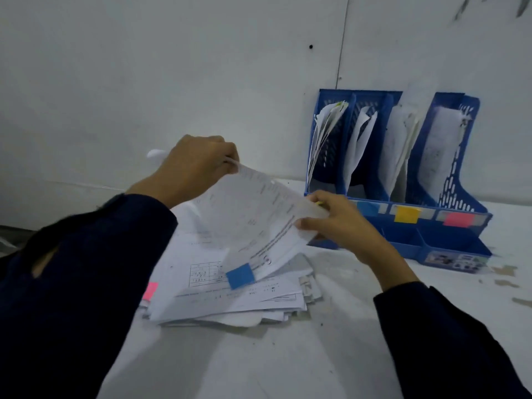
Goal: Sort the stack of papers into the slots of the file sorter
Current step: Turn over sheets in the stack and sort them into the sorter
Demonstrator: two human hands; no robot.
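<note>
Blue-tabbed sheet (259,223): light, floppy; left hand (195,165) and right hand (336,223) pinch opposite edges, above paper stack (230,300), left of file sorter (403,174).

file sorter (449,226) right of, behind paper stack (230,300)

Plain office or back-room workspace, probably; the dim light leaves it uncertain. White bench (331,355), scuffed and flecked, pushed against a bare white panelled wall (172,67) with a small dark hole in it. Blue plastic file sorter (457,226) with four upright slots holding sheets, colour tabs on its front. Loose stack of printed papers (230,300) with sticky flags.
</note>
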